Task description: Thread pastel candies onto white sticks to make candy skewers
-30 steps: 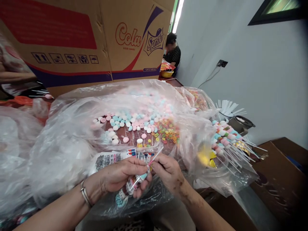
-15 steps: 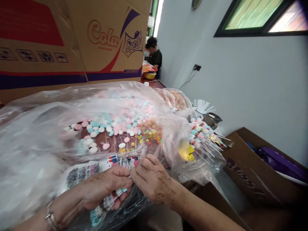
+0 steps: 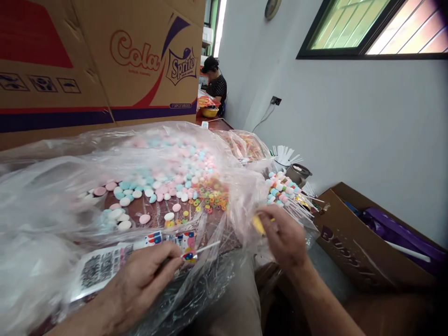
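Observation:
My left hand (image 3: 154,268) is closed around a candy skewer in a printed wrapper. Its white stick (image 3: 209,247) pokes out to the right past the fingertips, while the rest is hidden under the hand. On the right, my right hand (image 3: 285,235) pinches at shiny gold twist ties (image 3: 258,225); how many it grips is hidden. Flat printed bags (image 3: 105,267) lie beneath and beside my left hand. Beyond the hands, loose pink, blue and white candies (image 3: 170,191) and small ring candies (image 3: 212,198) lie on clear plastic.
Finished-looking candy skewers (image 3: 285,189) are piled at the right, near a dark cup (image 3: 298,173) and white sticks (image 3: 285,155). A large carton (image 3: 140,60) stands behind. An open box (image 3: 371,242) sits lower right. Another person (image 3: 215,86) sits at the far end.
My right hand has left the wrapper's neck by my left hand and moved right to the gold ties. My left hand has turned over the wrapped skewer. The view has shifted slightly right.

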Tool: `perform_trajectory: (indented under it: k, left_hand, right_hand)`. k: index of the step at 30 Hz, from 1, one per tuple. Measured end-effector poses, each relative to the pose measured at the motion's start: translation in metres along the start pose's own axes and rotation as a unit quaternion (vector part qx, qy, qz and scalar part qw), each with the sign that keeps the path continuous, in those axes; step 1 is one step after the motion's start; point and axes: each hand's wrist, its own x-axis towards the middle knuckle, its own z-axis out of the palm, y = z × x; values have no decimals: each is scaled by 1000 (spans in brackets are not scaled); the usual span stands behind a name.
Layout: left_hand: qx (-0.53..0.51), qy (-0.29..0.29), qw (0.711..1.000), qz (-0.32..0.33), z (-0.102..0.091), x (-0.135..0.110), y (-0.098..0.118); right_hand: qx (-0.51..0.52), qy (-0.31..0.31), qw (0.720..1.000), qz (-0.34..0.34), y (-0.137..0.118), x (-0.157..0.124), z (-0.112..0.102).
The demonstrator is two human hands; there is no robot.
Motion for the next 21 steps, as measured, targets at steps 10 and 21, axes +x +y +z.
perform_trajectory:
  k: [10, 21]
  left_hand:
    - [-195, -92, 958, -186, -6, 1, -2]
    - [-318, -72, 903, -280, -5, 2, 0]
  right_hand:
    - [-232, -327, 915, 53, 89, 10, 9]
    - [-247, -343, 900, 108, 96, 15, -10]
